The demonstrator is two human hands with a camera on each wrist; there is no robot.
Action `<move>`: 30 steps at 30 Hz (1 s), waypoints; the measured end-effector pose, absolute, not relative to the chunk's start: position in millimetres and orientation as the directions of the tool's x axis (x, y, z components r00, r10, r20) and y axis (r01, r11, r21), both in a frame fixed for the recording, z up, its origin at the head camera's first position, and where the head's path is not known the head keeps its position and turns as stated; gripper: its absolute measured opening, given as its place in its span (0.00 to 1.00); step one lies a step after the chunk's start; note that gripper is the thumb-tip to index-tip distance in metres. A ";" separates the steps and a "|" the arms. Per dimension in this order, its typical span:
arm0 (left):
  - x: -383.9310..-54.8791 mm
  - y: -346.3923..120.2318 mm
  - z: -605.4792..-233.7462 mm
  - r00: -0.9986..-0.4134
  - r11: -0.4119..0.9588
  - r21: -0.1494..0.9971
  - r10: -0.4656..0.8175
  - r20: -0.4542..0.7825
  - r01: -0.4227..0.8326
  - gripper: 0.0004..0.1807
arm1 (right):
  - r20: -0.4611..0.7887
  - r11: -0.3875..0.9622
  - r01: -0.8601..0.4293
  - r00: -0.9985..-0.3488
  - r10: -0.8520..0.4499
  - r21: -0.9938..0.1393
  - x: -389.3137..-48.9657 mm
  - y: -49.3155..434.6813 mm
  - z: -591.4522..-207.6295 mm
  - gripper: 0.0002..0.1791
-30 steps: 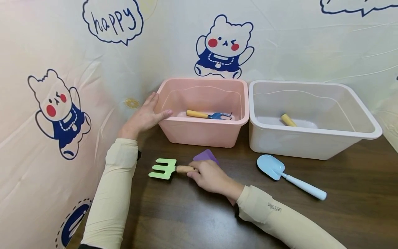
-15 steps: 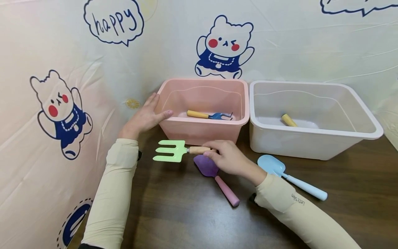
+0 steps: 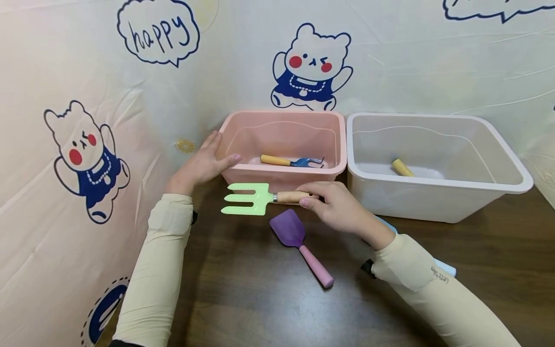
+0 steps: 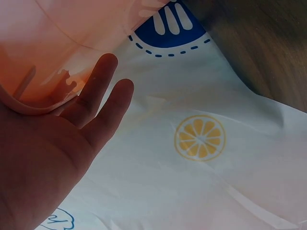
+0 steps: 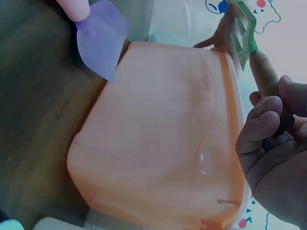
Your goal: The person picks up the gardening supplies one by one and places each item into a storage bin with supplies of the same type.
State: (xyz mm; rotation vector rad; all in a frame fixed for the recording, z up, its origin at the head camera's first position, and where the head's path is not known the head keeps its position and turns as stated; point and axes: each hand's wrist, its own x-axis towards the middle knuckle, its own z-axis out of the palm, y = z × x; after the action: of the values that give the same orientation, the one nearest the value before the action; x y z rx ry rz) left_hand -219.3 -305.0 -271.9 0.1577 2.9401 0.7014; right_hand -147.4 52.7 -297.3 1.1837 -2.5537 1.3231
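My right hand [image 3: 338,205] grips the wooden handle of a green three-pronged hand fork [image 3: 256,198], raised in front of the pink bin [image 3: 282,179] with its prongs toward the left. In the right wrist view the fingers curl round the handle [image 5: 263,72]. At the bin's left front corner my left hand [image 3: 201,164] rests against the rim, thumb over the front edge. Its fingers lie straight in the left wrist view. A purple trowel [image 3: 289,227] with a pink handle lies on the table below the fork. Inside the pink bin is a blue cultivator [image 3: 277,160] with a yellow handle.
A white bin [image 3: 407,197] stands beside the pink one; a yellow handle [image 3: 402,167] shows inside it. A light blue trowel [image 3: 445,267] lies on the table [image 3: 247,299], partly hidden under my right arm. Printed cloth [image 3: 243,58] hangs behind and at left.
My right hand has lifted the green hand fork off the table and carried it up and right, toward the pink bin's front. The purple trowel is uncovered. My left hand has stayed put.
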 end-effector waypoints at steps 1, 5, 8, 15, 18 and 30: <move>-219.1 -305.5 -272.2 -0.988 0.887 0.455 0.128 -0.087 0.075 0.59 | 0.352 0.348 -0.642 -0.708 -0.613 -0.683 -147.9 53.9 -296.1 0.11; -218.6 -306.5 -273.2 -0.988 0.887 0.456 0.131 -0.086 0.078 0.60 | 0.361 0.337 -0.653 -0.695 -0.621 -0.678 -151.2 57.5 -291.8 0.13; -218.5 -307.3 -274.0 -0.988 0.886 0.456 0.133 -0.083 0.081 0.61 | 0.382 0.314 -0.679 -0.669 -0.638 -0.664 -154.2 58.6 -288.4 0.15; -217.8 -306.9 -274.4 -0.988 0.888 0.453 0.131 -0.077 0.083 0.59 | 0.366 0.379 -0.634 -0.732 -0.575 -0.674 -157.8 58.8 -284.0 0.13; -217.8 -305.9 -273.8 -0.988 0.887 0.455 0.134 -0.074 0.086 0.59 | 0.335 0.426 -0.586 -0.779 -0.529 -0.689 -158.6 58.6 -283.2 0.12; -220.7 -307.4 -274.5 -0.989 0.880 0.467 0.131 -0.074 0.081 0.60 | 0.288 0.497 -0.514 -0.839 -0.461 -0.699 -161.3 60.2 -279.4 0.18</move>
State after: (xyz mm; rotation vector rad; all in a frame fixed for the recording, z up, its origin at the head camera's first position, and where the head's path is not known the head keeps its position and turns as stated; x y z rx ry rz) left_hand -220.7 -307.4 -274.5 0.1666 2.9454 0.7247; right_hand -161.3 60.2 -279.4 0.8677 -2.6631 1.2768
